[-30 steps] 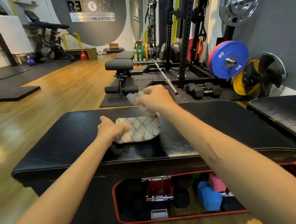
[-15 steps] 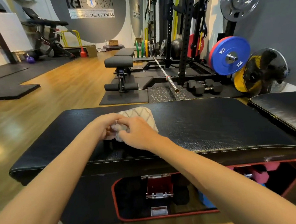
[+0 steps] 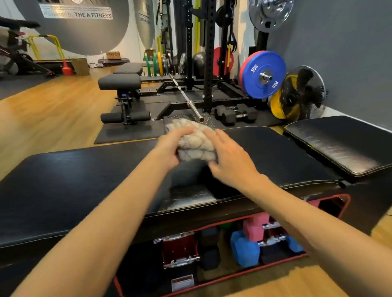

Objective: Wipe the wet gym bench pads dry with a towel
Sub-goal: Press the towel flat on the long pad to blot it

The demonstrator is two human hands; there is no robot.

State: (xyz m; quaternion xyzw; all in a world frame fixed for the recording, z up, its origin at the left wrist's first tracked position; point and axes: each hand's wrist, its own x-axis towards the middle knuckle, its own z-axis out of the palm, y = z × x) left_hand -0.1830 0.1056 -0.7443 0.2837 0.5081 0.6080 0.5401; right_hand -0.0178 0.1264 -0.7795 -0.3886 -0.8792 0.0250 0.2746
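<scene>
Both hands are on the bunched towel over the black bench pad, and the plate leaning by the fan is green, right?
Not quite: the head view shows the plate by the fan is blue. Both the left hand and right hand are on the bunched towel over the bench pad.

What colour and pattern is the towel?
The towel is pale grey-beige with a dark diamond lattice, seen in the head view.
</scene>
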